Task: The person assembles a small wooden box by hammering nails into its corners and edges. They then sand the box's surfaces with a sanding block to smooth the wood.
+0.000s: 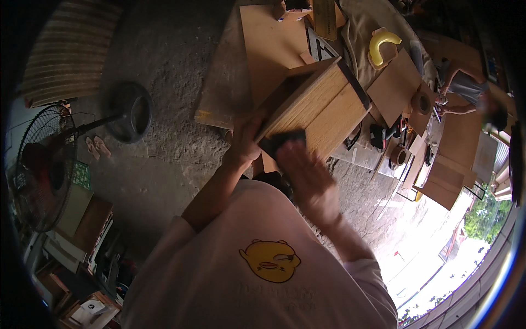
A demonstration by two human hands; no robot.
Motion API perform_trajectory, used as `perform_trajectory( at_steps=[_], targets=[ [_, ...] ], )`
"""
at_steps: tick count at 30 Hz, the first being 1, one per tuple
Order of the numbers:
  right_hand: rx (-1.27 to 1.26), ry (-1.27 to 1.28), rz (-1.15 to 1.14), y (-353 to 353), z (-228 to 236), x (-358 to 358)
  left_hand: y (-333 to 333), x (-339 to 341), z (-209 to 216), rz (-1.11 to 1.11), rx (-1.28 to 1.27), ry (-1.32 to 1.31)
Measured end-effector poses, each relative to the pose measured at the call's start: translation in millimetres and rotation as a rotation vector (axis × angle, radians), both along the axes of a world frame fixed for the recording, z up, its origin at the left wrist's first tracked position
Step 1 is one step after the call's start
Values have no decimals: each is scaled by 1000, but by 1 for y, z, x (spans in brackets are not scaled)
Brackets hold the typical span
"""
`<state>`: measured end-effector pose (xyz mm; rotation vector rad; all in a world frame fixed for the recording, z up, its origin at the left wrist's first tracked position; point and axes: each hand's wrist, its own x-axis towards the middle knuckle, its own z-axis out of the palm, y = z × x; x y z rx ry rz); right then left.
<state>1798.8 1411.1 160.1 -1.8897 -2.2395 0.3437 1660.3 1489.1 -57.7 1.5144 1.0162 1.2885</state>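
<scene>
A box-like piece of pale wood point(331, 101) is held tilted in front of my body, by the table edge. A dark strip point(353, 82) runs along its far end. My left hand point(247, 137) grips its near left corner, the fingers partly hidden behind the wood. On the near end of the upper face, my right hand point(307, 175) presses a dark sheet point(285, 141), perhaps sandpaper, flat against the wood. The right fingers are blurred by motion and cover much of the sheet.
The table point(219, 104) carries cardboard point(397, 90), a yellow curved object point(378, 46), tape rolls point(400, 156) and tools. At the right, another person point(466, 90) works. A standing fan point(46, 164), sandals point(97, 147) and stacked boards point(82, 219) are on the left.
</scene>
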Motion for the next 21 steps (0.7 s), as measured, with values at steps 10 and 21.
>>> perform_trajectory(
  at_steps=[10,21],
  targets=[
    [17,17,18,1,-2,2,7,-4,13,-58,101,55],
    [46,80,77,30,-1,-13,7,1,24,-185,-305,-200]
  ],
)
